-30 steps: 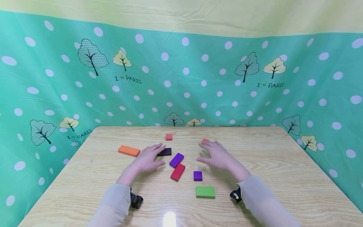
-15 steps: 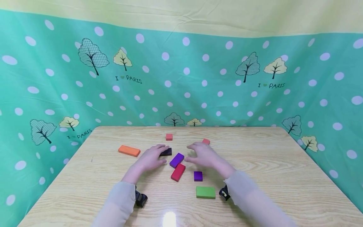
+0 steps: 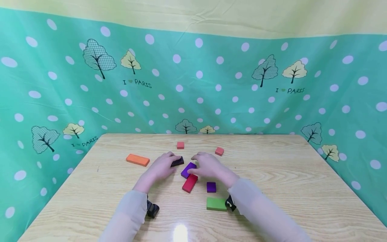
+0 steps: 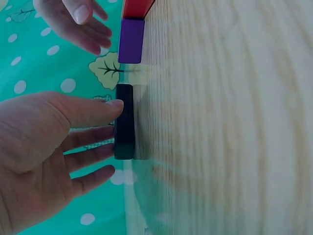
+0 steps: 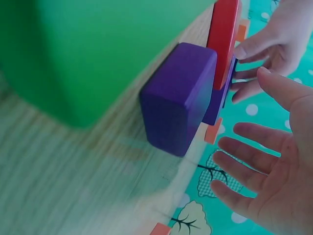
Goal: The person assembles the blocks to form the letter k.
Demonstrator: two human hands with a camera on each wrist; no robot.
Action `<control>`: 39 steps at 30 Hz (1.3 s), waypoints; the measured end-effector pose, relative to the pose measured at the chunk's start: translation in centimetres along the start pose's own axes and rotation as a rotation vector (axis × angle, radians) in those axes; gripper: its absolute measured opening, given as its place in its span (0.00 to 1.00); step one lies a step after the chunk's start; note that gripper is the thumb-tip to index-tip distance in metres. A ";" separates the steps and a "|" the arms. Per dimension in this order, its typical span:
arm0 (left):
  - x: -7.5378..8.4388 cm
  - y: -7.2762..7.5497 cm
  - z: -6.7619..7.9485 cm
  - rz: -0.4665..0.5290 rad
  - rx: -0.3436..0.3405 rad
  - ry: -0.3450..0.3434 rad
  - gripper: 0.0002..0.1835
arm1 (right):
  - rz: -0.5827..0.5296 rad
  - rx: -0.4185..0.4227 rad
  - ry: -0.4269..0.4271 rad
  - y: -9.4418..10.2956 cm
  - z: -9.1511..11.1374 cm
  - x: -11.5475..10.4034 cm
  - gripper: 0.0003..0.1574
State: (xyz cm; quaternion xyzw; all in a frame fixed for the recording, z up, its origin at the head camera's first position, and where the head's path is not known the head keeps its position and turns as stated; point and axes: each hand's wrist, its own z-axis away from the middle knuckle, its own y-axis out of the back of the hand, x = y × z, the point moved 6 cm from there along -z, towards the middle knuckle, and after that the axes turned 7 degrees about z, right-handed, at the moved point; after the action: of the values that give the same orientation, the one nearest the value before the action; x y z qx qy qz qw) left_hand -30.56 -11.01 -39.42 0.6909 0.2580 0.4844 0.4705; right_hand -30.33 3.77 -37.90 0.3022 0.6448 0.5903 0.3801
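My left hand [image 3: 161,167] is at a black rectangular block [image 3: 177,161]. In the left wrist view, the thumb presses one side of that black block [image 4: 124,122] while the fingertips meet its edge, pinching it. The right hand [image 3: 208,166] hovers over a longer purple block [image 3: 188,170] with thumb and fingers spread, holding nothing. Against the purple block's near end lies a red block [image 3: 190,183]. The right wrist view has the right hand [image 5: 274,161] with its fingers apart, beyond a small purple block [image 5: 178,98].
On the wood table [image 3: 287,174], an orange block [image 3: 137,160] lies to the left. Two small coral cubes, a left one [image 3: 180,145] and a right one [image 3: 219,151], sit farther back. A green block [image 3: 216,204] lies near the right wrist, and a patterned curtain [image 3: 193,74] hangs behind.
My right hand has moved left, from near the right coral cube to over the longer purple block. The left hand has shifted slightly right and closed on the black block, which has turned a little.
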 end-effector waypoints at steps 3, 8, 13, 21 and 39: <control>0.0 0.0 -0.1 -0.023 0.004 -0.013 0.25 | 0.036 -0.009 0.018 -0.2 -0.4 -0.4 0.36; -0.4 0.0 -0.1 -0.034 -0.015 -0.006 0.27 | 0.071 -0.020 0.028 -0.4 -0.8 -0.9 0.35; -0.6 -0.1 -0.1 -0.005 -0.047 -0.002 0.28 | 0.089 -0.050 0.013 -0.8 -1.0 -1.2 0.34; -0.7 -0.1 -0.2 0.070 -0.069 0.002 0.29 | 0.131 -0.067 0.007 -0.8 -1.0 -1.6 0.32; -1.0 0.1 -1.1 0.098 -0.172 0.032 0.29 | 0.091 -0.064 -0.006 -1.1 -1.2 -1.6 0.32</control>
State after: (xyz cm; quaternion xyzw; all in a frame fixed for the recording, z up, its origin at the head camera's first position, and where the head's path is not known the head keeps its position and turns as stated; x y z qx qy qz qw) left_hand -31.99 -11.37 -39.67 0.6519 0.1888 0.5384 0.4995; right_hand -30.38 1.66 -38.76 0.3207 0.6101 0.6263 0.3641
